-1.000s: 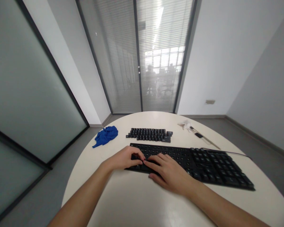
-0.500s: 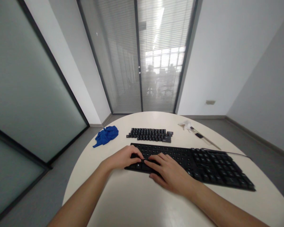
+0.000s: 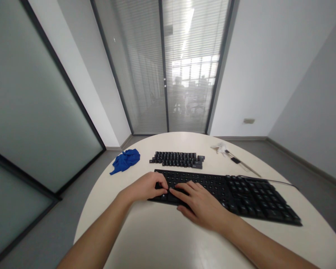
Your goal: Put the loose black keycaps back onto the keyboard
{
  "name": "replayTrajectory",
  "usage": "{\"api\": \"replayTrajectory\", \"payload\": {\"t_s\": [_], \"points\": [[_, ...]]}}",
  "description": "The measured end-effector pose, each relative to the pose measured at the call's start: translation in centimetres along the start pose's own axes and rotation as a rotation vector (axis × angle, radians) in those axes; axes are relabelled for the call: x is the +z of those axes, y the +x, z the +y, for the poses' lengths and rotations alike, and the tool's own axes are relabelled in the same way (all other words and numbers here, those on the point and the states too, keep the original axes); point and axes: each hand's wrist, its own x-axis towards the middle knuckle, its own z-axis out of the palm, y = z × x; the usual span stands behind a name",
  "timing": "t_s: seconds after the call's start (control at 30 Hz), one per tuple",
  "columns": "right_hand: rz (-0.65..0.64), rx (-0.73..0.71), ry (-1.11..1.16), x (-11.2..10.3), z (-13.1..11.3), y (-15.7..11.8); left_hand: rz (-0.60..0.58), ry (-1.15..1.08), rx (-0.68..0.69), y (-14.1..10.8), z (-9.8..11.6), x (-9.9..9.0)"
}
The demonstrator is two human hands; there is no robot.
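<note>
Currently my left hand is at keyboard, can't tell if pinching; right hand alongside, fingers slightly spread.

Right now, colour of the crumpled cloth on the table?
Plain blue cloth; shows best in the head view.

One head-worn camera looks forward and down across the table, near enough to take in the left hand, the right hand and the keyboard, and faces the blinds well beyond.
</note>
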Motion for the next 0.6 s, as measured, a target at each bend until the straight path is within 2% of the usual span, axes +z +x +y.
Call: {"api": "replayTrajectory", "payload": {"t_s": [0.17,0.33,0.6], "points": [[0.009,-0.008,-0.024,0.1,-0.1,0.1,-0.015,0.175,0.017,-0.1,0.6,0.0],[0.01,-0.008,-0.035,0.0,-0.2,0.2,-0.059,0.219,0.039,-0.4,1.2,-0.6],[-0.012,0.019,-0.047,-0.2,-0.8,0.5,-0.122,0.307,-0.017,-0.7,2.1,-1.0]]}}
